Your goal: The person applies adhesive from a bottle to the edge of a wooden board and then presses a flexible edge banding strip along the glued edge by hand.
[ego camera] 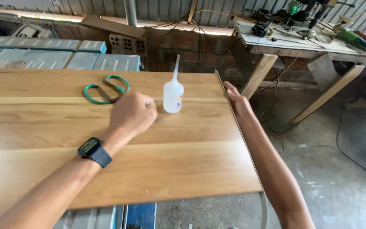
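Glue bottle point(173, 94) is standing upright just beside the curled left hand point(133, 113); right hand point(235, 99) is lying flat, fingers extended, against the wooden panel's point(106, 140) edge.

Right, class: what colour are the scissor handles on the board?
Green; the scissors show in the head view, near the left hand.

Far right: cluttered workbench point(293, 42) with green power tool point(354, 39). Brick wall point(183, 51) behind, cables point(348, 140) across concrete floor point(318, 169).
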